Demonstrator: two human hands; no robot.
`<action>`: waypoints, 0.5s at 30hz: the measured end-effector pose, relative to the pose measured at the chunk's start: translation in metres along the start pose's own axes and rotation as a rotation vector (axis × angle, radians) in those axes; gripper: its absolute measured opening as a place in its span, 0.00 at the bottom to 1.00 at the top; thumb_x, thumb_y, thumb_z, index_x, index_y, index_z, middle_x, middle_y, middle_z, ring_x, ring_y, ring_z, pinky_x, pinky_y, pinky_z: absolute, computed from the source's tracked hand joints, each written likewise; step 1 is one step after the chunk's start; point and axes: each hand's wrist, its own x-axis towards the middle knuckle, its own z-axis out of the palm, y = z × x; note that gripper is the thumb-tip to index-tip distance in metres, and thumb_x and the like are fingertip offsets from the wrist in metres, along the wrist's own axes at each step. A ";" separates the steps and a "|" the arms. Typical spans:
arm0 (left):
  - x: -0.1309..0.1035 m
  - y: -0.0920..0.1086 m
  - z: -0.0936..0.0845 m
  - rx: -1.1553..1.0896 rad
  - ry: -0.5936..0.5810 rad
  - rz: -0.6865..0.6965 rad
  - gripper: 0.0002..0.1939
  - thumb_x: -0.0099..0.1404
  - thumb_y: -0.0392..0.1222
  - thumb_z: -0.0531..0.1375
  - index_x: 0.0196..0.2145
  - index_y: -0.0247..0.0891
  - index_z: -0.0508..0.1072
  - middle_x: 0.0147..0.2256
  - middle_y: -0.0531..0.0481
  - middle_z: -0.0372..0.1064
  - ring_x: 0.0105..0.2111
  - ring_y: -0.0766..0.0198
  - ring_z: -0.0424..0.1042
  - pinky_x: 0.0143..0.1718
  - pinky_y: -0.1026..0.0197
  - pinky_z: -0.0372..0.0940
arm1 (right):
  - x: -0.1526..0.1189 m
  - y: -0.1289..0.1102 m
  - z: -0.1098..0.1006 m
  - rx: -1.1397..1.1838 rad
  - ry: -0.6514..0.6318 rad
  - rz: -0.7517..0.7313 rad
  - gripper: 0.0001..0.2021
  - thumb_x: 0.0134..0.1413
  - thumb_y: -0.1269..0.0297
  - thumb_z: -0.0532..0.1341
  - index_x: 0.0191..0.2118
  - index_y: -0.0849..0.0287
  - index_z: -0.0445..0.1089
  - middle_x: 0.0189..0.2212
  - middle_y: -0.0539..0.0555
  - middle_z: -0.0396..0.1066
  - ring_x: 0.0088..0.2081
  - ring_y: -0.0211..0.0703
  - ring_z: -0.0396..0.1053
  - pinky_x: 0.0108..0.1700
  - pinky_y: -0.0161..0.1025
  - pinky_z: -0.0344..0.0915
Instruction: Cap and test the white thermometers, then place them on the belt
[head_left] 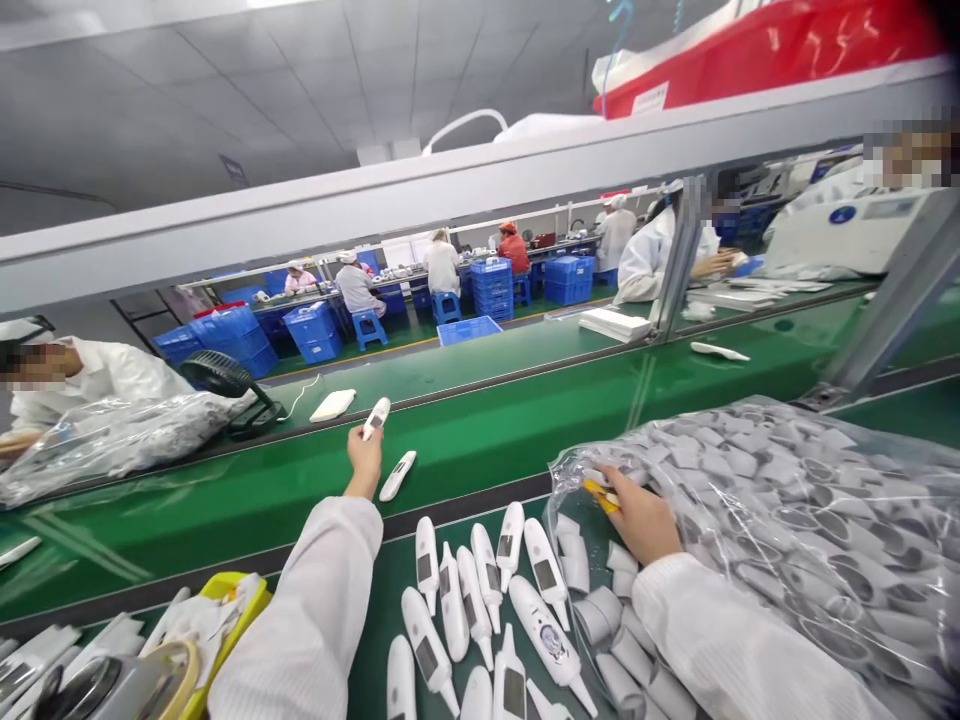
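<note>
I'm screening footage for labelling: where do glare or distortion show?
Head view: bright glints on the clear bag, pale streaks on the green belt; the shelf beam slants upward rightward, perhaps from camera tilt; square pixelation masks patches toward both sides.

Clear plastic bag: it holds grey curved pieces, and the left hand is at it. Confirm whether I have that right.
Not quite: the right hand is at the clear plastic bag, as the head view shows. The left hand holds a white handheld device over the green conveyor belt. The bag does hold grey curved pieces.
</note>
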 end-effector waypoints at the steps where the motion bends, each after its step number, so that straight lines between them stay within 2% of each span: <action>1: -0.008 0.007 -0.003 -0.092 -0.034 0.026 0.17 0.69 0.45 0.60 0.53 0.35 0.70 0.50 0.43 0.69 0.45 0.57 0.73 0.45 0.50 0.72 | 0.002 -0.006 -0.002 0.083 0.015 -0.001 0.16 0.48 0.66 0.58 0.45 0.56 0.72 0.36 0.58 0.77 0.34 0.51 0.74 0.37 0.44 0.68; 3: -0.028 0.022 -0.011 -0.280 -0.113 0.074 0.16 0.69 0.45 0.60 0.51 0.34 0.70 0.49 0.44 0.70 0.44 0.58 0.73 0.44 0.51 0.72 | 0.007 -0.024 -0.006 0.263 0.048 0.002 0.16 0.48 0.64 0.59 0.45 0.55 0.71 0.41 0.58 0.76 0.37 0.49 0.73 0.39 0.44 0.69; 4: -0.041 0.030 -0.017 -0.372 -0.156 0.094 0.16 0.69 0.45 0.60 0.51 0.34 0.70 0.48 0.44 0.70 0.44 0.59 0.73 0.44 0.51 0.72 | 0.011 -0.036 -0.008 0.358 0.064 0.010 0.16 0.49 0.61 0.60 0.46 0.56 0.70 0.41 0.58 0.75 0.35 0.47 0.72 0.37 0.42 0.69; 5: -0.054 0.036 -0.024 -0.460 -0.202 0.110 0.16 0.69 0.45 0.60 0.50 0.34 0.71 0.48 0.44 0.70 0.44 0.59 0.73 0.44 0.52 0.72 | 0.015 -0.050 -0.010 0.457 0.076 0.022 0.17 0.50 0.59 0.60 0.46 0.56 0.69 0.39 0.57 0.74 0.32 0.44 0.70 0.32 0.40 0.67; 7: -0.084 0.047 -0.037 -0.618 -0.294 0.133 0.14 0.70 0.45 0.58 0.50 0.35 0.70 0.48 0.44 0.71 0.45 0.60 0.73 0.44 0.55 0.71 | 0.022 -0.082 -0.015 0.660 0.075 0.047 0.19 0.54 0.50 0.59 0.47 0.56 0.66 0.32 0.53 0.70 0.23 0.38 0.63 0.22 0.34 0.59; 8: -0.100 0.052 -0.043 -0.684 -0.339 0.141 0.14 0.71 0.45 0.57 0.50 0.37 0.70 0.47 0.45 0.71 0.46 0.61 0.73 0.44 0.58 0.70 | 0.025 -0.099 -0.018 0.758 0.062 0.058 0.20 0.56 0.46 0.57 0.47 0.55 0.64 0.29 0.51 0.67 0.20 0.35 0.58 0.19 0.32 0.53; 10: -0.129 0.058 -0.052 -0.781 -0.416 0.152 0.14 0.71 0.48 0.55 0.50 0.39 0.70 0.42 0.47 0.73 0.45 0.64 0.73 0.44 0.61 0.69 | 0.026 -0.134 -0.025 0.926 0.016 0.069 0.21 0.58 0.42 0.55 0.45 0.54 0.63 0.26 0.48 0.64 0.18 0.33 0.54 0.17 0.30 0.49; 13: -0.165 0.065 -0.062 -0.836 -0.507 0.155 0.17 0.69 0.53 0.57 0.47 0.38 0.70 0.29 0.52 0.70 0.35 0.65 0.73 0.42 0.62 0.69 | 0.018 -0.180 -0.038 1.117 -0.059 0.066 0.20 0.57 0.43 0.58 0.44 0.53 0.65 0.27 0.48 0.64 0.18 0.31 0.53 0.16 0.29 0.47; 15: -0.180 0.068 -0.067 -0.826 -0.589 0.140 0.16 0.66 0.51 0.62 0.45 0.37 0.70 0.30 0.52 0.70 0.34 0.64 0.72 0.42 0.59 0.70 | 0.009 -0.203 -0.046 1.271 -0.108 0.057 0.18 0.55 0.46 0.62 0.43 0.53 0.66 0.28 0.48 0.65 0.18 0.30 0.52 0.15 0.28 0.46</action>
